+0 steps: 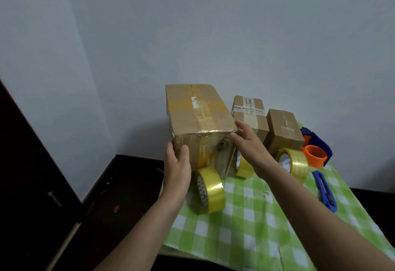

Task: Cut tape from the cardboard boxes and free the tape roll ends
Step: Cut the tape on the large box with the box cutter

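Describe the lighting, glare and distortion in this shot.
Head view: dim, flat light with a bluish cast; the big box throws a soft shadow on the wall to its left; glare glints off the tape along its front top edge; wide-angle stretch swells the forearms near the bottom edge; the floor at left is nearly black.

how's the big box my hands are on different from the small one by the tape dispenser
The big box is clearly taller and wider than the small box. The left hand and right hand touch the big box; the small box stands untouched beside the tape dispenser. The big box carries yellowish tape bands across its top, the small box a thin pale strip. Both are brown cardboard, taped shut.
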